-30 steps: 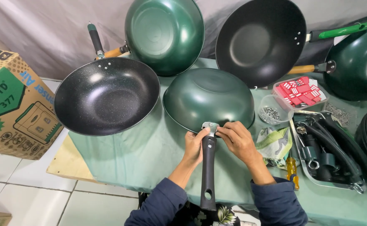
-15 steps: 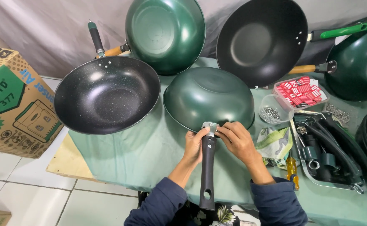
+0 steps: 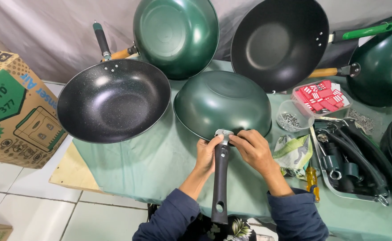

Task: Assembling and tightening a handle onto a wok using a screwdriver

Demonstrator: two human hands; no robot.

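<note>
Green wok (image 3: pixel 223 102) lying upside down near tabletop (image 3: pixel 160 165) front edge, exposing bracket. Left hand (image 3: pixel 206 154) gripping black handle (image 3: pixel 220 178), steadying it; right hand (image 3: pixel 253 149) fingers pinching at joint. Screwdriver (image 3: pixel 311 179) lying nearby, right.

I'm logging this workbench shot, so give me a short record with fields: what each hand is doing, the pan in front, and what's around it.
left hand: left hand grips the top of the black handle
right hand: right hand has its fingers at the metal bracket
pan: green wok lies upside down on the green cloth
left of it: black speckled wok, cardboard box
right of it: clear cup of small metal parts, tray of handles
</note>
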